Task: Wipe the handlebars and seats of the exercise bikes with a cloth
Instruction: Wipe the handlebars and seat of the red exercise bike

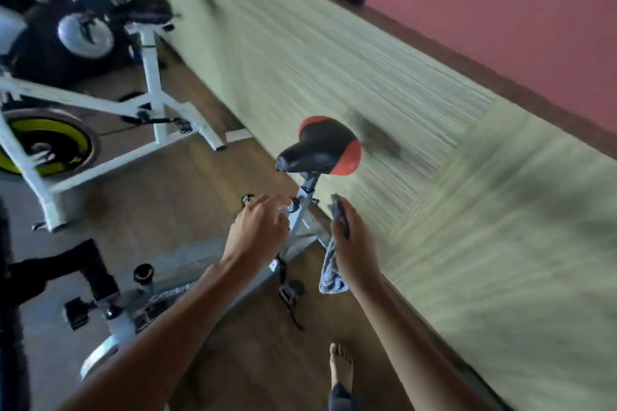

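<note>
The nearest bike's black and red seat (322,147) stands on its post in the middle of the view. A little below it, my right hand (352,237) grips a grey-blue cloth (330,274) whose lower end hangs loose. My left hand (258,230) is beside it, in front of the seat post, with loosely bent fingers holding nothing. Neither hand touches the seat. A second bike's black seat (150,7) is at the upper left. The near bike's frame (160,297) runs to the lower left; its handlebars are out of view.
A white bike (153,77) with a yellow-green flywheel (50,143) stands to the left on the wooden floor. A green panelled wall (400,110) runs close along the right, with a red wall above. My bare foot (340,367) is at the bottom.
</note>
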Tool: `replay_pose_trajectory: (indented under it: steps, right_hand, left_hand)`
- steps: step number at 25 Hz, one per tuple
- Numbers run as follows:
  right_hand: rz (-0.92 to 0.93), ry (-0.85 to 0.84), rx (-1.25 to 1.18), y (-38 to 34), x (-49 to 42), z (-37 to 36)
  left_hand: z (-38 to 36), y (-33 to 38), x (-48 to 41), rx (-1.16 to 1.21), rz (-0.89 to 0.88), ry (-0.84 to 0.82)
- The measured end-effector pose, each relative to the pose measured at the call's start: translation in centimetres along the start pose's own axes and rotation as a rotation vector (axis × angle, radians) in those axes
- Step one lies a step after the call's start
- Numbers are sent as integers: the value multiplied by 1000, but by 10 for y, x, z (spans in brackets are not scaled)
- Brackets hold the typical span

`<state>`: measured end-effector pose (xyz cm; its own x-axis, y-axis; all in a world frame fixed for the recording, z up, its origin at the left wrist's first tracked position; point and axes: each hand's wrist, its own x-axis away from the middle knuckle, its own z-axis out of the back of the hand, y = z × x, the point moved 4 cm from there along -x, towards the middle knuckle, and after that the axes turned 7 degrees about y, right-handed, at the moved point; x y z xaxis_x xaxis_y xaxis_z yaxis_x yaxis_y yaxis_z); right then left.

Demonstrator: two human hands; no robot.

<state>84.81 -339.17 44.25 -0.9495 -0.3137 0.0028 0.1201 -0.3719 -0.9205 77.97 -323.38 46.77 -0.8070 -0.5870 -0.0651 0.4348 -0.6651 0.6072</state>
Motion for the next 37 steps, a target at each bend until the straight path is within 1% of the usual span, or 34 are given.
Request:
replay_pose_trajectory:
  steps: [2, 4, 6, 7, 10, 13, 16, 19, 21, 23, 25, 27, 29, 31, 35, 37]
  right_hand:
    - [47, -43, 11, 21, -41, -22]
    - [88, -38, -17, 46, -75, -43]
    - [181, 11, -25, 72, -106, -70]
    - [260, 37, -21, 83, -118, -84]
    - [471, 100, -30, 106, -151, -123]
    - [566, 249, -83, 118, -180, -150]
    - [567, 327, -116, 127, -199, -171]
    - [544, 395, -140, 122, -201, -190]
    - [564, 423, -150, 118, -197, -199]
    - [644, 403, -116, 121, -192, -201]
    - [669, 362, -69, 130, -196, -196]
    - [603, 350, -73, 137, -204, -191]
    - [522, 390, -127, 134, -203, -191]
    - [540, 421, -149, 125, -195, -199]
    - [633, 342, 42, 129, -193, -199]
    - [640, 319, 86, 138, -200, -188]
  left_hand:
    - [-29, -16, -36, 49, 79, 49]
    - [-56, -28, -67, 98, 118, 122]
    - [-86, -44, -97, 152, 136, 204]
    - [-100, -51, -109, 186, 133, 239]
    - [-132, -77, -143, 307, 71, 336]
    - [-152, -101, -170, 487, 62, 365]
    - [-167, -112, -180, 676, 32, 361]
    - [-170, -115, -182, 748, -11, 324]
    - [-170, -116, -183, 766, -20, 298]
    - [-169, -118, -184, 772, -17, 291]
    - [-169, -119, -183, 774, -25, 290]
    - [-170, -118, -182, 745, -29, 306]
    - [-173, -117, -181, 718, -25, 327]
    - [-174, -118, -181, 716, -25, 339]
    - [-176, -123, -182, 682, -37, 342]
    - [-177, -122, -180, 647, -20, 385]
